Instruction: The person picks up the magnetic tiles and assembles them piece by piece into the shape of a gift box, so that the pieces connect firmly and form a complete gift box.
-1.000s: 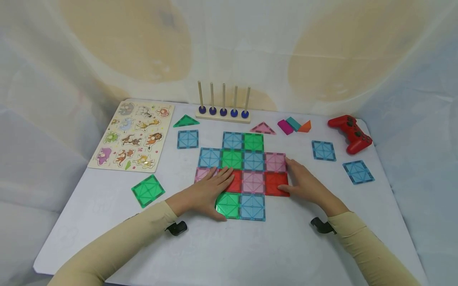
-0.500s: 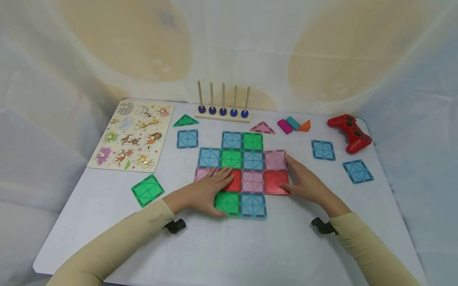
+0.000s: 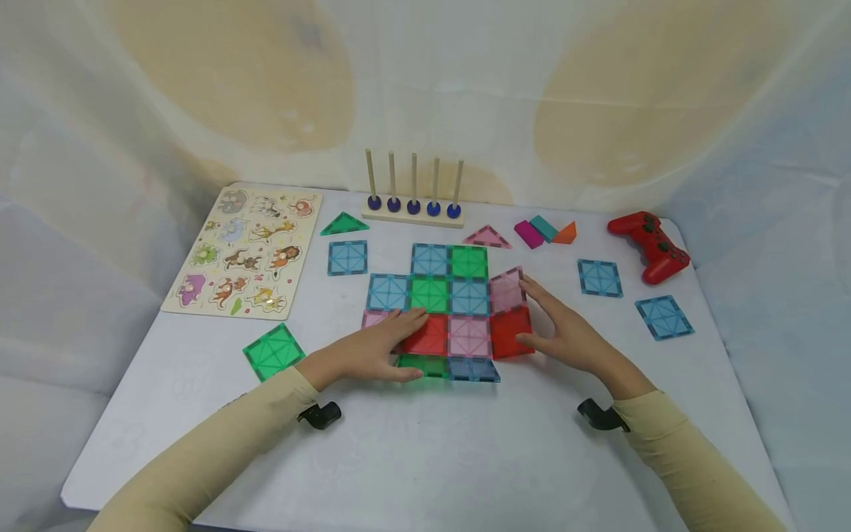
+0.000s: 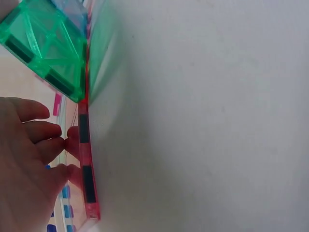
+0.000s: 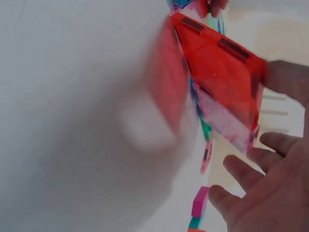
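Translucent square magnetic tiles in red, pink, green and blue lie joined edge to edge as a cross-like sheet. My left hand (image 3: 366, 351) touches the pink tile (image 3: 374, 318) and inner red tile (image 3: 428, 334) with its fingers. Its thumb is by the front green tile (image 3: 432, 366), which tilts up together with the front blue tile (image 3: 473, 368). At the right side, my right hand (image 3: 568, 336) has its thumb at the outer edge of a red tile (image 5: 222, 67) and its fingertips by the pink tile (image 3: 507, 290) behind; both tiles slant up off the table.
Loose blue tiles (image 3: 599, 278) lie at right, beside a red game controller (image 3: 651, 247). Behind are a bead-peg stand (image 3: 414, 210), a pink triangle (image 3: 487, 236) and small coloured blocks (image 3: 545, 229). An animal puzzle board (image 3: 246, 255) and a green tile (image 3: 274, 351) lie at left.
The front green and blue tiles have folded up from flat. The pink and red tiles on the right have tilted up on their outer edge, with the right hand moving slightly inward.
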Demonstrator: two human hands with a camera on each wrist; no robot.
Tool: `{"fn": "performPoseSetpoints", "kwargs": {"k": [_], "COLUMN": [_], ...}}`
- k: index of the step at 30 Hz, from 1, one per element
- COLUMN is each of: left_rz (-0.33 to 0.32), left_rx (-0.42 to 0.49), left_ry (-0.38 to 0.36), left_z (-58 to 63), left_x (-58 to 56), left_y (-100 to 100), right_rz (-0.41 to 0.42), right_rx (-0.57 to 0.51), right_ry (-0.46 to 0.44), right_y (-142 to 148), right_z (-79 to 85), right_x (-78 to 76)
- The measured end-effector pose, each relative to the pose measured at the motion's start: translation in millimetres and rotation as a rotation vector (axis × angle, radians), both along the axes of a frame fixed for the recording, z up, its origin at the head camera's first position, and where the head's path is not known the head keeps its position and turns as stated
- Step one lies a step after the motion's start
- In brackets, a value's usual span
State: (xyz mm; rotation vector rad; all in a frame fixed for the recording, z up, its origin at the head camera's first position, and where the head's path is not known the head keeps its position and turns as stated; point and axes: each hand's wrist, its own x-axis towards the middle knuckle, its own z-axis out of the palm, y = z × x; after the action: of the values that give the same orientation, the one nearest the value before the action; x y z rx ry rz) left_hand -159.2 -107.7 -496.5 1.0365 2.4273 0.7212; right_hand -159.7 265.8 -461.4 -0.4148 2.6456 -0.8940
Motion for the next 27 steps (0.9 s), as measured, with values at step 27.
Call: {"fn": "performPoseSetpoints", "kwargs": {"k": [27], "left_rz": [0.134], "left_rx": [0.088], "left_ry": [-0.022], "left_z": [-1.3], "left_x": [-5.7], "left_y": [-7], "right_rz": [0.137], "right_rx": [-0.066], "right_ry": [-0.042], "right_y": [-18], "right_z": [9.4], "right_x": [-12.5]}}
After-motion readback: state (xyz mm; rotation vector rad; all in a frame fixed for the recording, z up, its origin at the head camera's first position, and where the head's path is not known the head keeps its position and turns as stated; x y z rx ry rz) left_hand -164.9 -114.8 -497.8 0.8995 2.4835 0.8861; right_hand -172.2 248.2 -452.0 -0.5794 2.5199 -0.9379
